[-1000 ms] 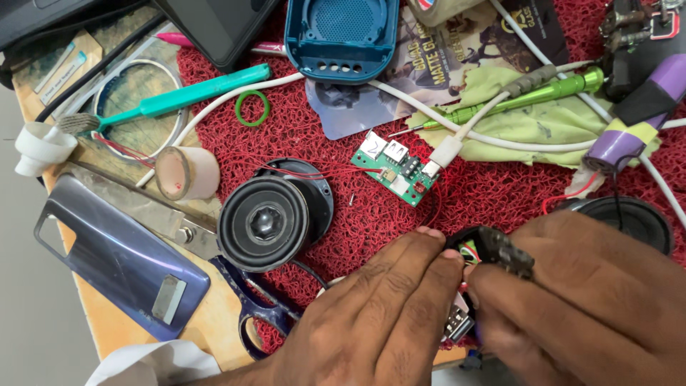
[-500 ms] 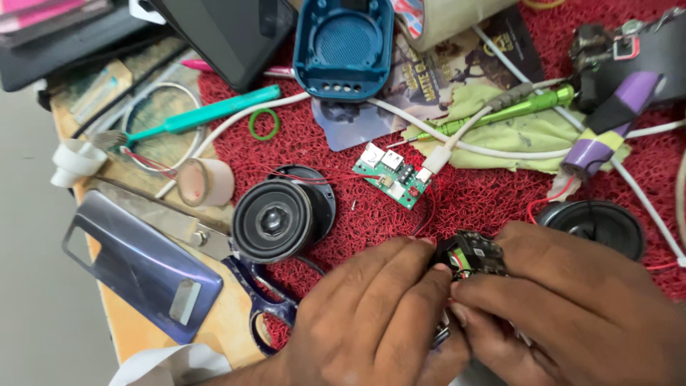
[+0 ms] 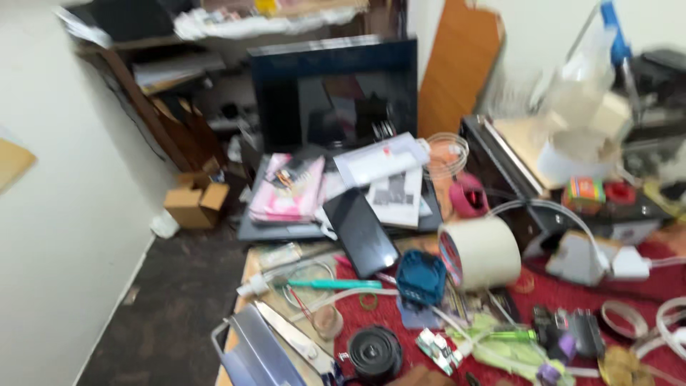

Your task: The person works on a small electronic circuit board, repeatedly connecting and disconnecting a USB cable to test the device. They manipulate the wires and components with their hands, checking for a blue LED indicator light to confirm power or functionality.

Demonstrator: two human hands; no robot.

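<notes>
A: What fills the view?

B: A cluttered tabletop point(image 3: 246, 286) with a red mat point(image 3: 572, 289). At the far end, well away from the hand, stands a big dark screen point(image 3: 332, 93), with papers point(image 3: 379, 175) and a pink packet point(image 3: 286, 189) heaped below it.

A: And the hands?

B: Only a brown sliver of one hand point(image 3: 421, 377) shows at the bottom edge. Which hand it is, and whether it is open, closed or gripping anything, I cannot tell; the picture is blurred. The other is out of view.

A: What lies nearest it?

B: A black speaker point(image 3: 374, 352) sits just left of it. A small green circuit board point(image 3: 437, 350) lies just above it, close by. Whether the hand touches either, I cannot tell.

A: Farther off?

B: Up and right of the hand stands a wide roll of tape point(image 3: 480, 251). Straight above it is a blue shell point(image 3: 421, 277), beyond that a dark phone point(image 3: 361, 230). Up and left lies a teal screwdriver point(image 3: 334, 284). Right of the hand lies a green cloth point(image 3: 511, 350), with a green pen point(image 3: 513, 334) on it.
</notes>
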